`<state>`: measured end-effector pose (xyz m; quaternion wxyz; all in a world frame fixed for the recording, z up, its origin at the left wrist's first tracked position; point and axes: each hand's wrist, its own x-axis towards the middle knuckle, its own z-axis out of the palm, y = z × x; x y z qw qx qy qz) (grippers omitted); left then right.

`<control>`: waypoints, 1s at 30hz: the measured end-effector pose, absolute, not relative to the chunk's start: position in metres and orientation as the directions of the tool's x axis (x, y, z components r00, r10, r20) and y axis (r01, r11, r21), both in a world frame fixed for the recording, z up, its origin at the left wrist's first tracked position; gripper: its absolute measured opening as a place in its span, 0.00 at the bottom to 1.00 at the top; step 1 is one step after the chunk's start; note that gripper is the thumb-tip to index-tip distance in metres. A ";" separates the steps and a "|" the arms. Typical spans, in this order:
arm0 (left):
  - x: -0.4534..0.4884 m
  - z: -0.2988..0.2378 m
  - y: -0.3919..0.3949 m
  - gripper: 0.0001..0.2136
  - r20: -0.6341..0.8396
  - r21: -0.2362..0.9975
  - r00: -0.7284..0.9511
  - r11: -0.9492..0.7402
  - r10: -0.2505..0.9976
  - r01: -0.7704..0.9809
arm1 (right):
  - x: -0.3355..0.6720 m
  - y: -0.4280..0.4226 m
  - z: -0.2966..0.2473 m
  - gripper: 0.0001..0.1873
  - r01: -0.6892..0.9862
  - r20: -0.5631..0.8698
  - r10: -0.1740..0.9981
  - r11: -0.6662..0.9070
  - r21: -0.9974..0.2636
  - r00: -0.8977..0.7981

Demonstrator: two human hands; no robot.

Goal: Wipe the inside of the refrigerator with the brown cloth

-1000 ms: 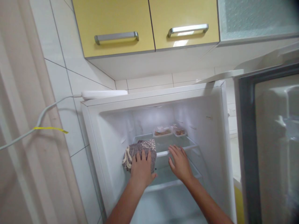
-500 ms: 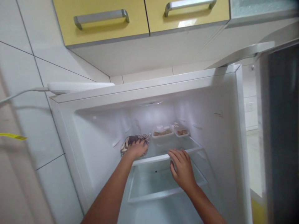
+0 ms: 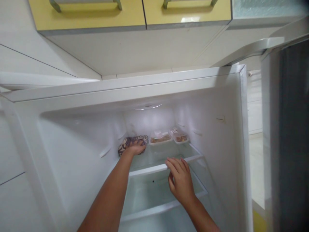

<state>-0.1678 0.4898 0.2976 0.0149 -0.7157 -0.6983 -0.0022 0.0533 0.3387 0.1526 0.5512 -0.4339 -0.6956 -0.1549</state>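
Clock directions from frame centre unless noted. Left hand [image 3: 137, 148] at 7 o'clock, reaching into the fridge [image 3: 127, 87], laid over a patterned cloth bundle [image 3: 125, 144]. Fingers stretched across the top of the cloth, slightly parted, touching it; thumb hidden, so can't tell if it's a grip or just a palm resting on it. Bundle is dark with pale swirls, sits toward the back on the upper shelf [image 3: 135, 166], 7 to 8 o'clock, close to the fridge's side wall.

Right hand [image 3: 180, 178] at 5 o'clock, fingers loosely bent and close together, thumb set apart, moderate gap between thumb and fingers, hand bare. Fingertips right by the shelf's white front edge [image 3: 148, 170]; can't tell if they touch it. Bundle is at 10 o'clock from this hand.

Two clear-topped food packs on the same shelf: one pack [image 3: 160, 138] at 3 o'clock from the bundle, just beside it; second pack [image 3: 180, 137] further along at 3 o'clock, next to the first, brownish contents in both. Lower shelf edge [image 3: 156, 210] at 6 o'clock. Fridge door [image 3: 292, 129] swung out at 3 o'clock. Yellow cabinets [image 3: 96, 19] at 11 to 1 o'clock.
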 end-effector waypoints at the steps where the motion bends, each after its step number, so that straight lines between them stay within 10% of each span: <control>1: -0.168 0.298 0.485 0.36 0.028 -0.017 0.033 -0.032 0.999 0.999 | 0.054 0.338 0.153 0.29 0.776 0.899 0.437 0.574 -0.262 -0.020; 17: -0.177 0.300 0.326 0.31 0.037 0.010 0.277 -0.277 0.960 0.961 | 0.059 0.323 0.164 0.31 0.786 0.855 0.510 0.565 -0.252 -0.093; 30: -0.168 0.297 0.397 0.34 0.088 -0.021 0.120 -0.119 0.989 0.993 | 0.060 0.323 0.164 0.32 0.777 0.857 0.505 0.579 -0.245 -0.106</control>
